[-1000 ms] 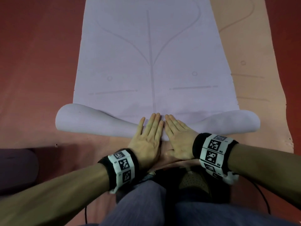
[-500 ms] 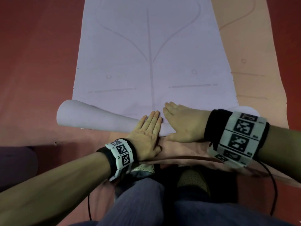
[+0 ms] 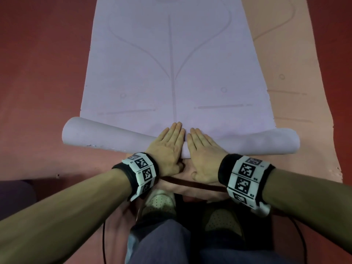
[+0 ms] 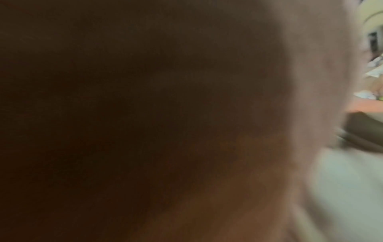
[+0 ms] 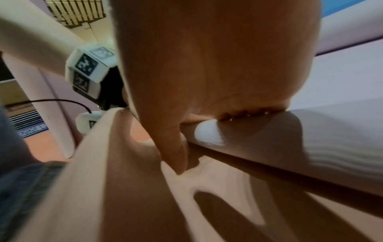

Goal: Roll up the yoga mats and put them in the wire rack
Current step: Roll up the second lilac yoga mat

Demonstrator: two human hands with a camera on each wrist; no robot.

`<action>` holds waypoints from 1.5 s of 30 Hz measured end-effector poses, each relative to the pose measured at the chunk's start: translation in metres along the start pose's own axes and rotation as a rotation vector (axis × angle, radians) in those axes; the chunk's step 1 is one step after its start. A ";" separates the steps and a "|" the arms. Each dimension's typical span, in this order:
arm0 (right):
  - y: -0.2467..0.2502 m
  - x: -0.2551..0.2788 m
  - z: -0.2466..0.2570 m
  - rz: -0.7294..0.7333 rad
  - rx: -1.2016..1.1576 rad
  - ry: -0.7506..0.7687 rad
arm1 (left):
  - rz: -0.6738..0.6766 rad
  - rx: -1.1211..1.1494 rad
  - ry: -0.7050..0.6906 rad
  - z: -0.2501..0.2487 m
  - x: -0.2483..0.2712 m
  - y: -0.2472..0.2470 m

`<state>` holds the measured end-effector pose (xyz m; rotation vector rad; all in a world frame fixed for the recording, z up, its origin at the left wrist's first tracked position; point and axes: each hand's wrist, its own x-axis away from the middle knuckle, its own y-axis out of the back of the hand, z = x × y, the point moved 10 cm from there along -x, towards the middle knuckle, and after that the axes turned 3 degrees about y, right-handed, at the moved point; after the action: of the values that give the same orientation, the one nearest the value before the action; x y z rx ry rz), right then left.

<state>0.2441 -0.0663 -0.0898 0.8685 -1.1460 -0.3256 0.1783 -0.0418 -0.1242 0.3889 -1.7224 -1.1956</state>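
The purple mat (image 3: 171, 63) lies on a pink mat (image 3: 297, 92) on the red floor (image 3: 38, 73), its near end curled into a loose roll (image 3: 106, 138). The left hand (image 3: 167, 147) and right hand (image 3: 202, 151) press flat on the roll's middle, side by side, fingers (image 3: 177, 130) straight. Left wrist view is just dark blur.

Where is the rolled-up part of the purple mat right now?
In the head view, the rolled part of the purple mat lies crosswise at its near end, under the left hand and right hand, over the peach mat.
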 end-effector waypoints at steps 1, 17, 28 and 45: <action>0.000 -0.005 -0.003 -0.020 0.006 0.009 | 0.007 0.007 0.002 0.002 -0.002 0.002; -0.001 -0.033 -0.019 0.013 0.162 0.158 | -0.294 0.051 0.012 -0.027 0.043 -0.002; 0.016 -0.032 -0.024 -0.116 0.051 0.096 | -0.135 0.001 -0.042 -0.006 0.015 0.007; 0.035 -0.055 -0.048 -0.133 0.061 0.083 | 0.164 0.022 -0.009 0.010 -0.004 0.051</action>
<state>0.2582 0.0116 -0.1066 1.0055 -1.0273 -0.3622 0.1846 -0.0098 -0.0835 0.2508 -1.7410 -1.0616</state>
